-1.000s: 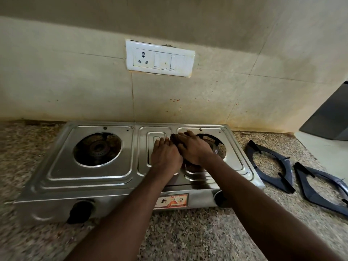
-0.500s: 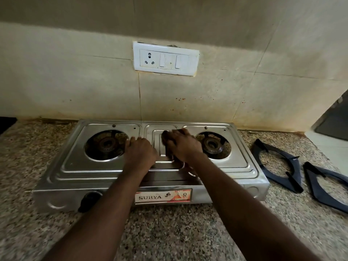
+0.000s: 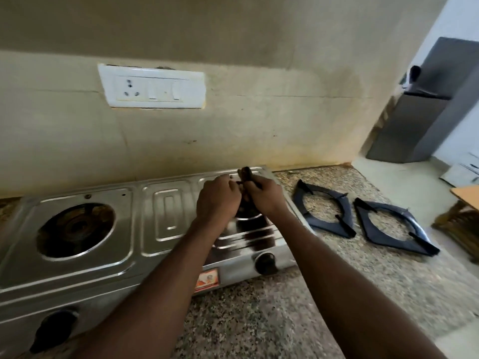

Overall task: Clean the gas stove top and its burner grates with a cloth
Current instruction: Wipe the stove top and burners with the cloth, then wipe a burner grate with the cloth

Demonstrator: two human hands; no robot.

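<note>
A steel two-burner gas stove (image 3: pixel 155 224) sits on a speckled granite counter against the wall. Its left burner (image 3: pixel 75 229) is bare; my hands hide most of the right burner. My right hand (image 3: pixel 267 195) grips a small dark cloth (image 3: pixel 246 173) that pokes out above its fingers, over the right burner. My left hand (image 3: pixel 216 199) is close beside it with curled fingers, touching the same dark bundle. Two black burner grates (image 3: pixel 324 211) (image 3: pixel 394 226) lie flat on the counter to the right of the stove.
A white socket and switch plate (image 3: pixel 153 86) is on the stained wall above the stove. Black knobs (image 3: pixel 264 263) (image 3: pixel 54 327) stick out of the stove's front. A grey fridge (image 3: pixel 425 107) stands past the counter's right end, with a wooden item (image 3: pixel 461 229) at the right edge.
Both hands moved from the stove's middle panel back to the right burner and lifted slightly. The view swung left and nearer, so the stove now sits lower left.
</note>
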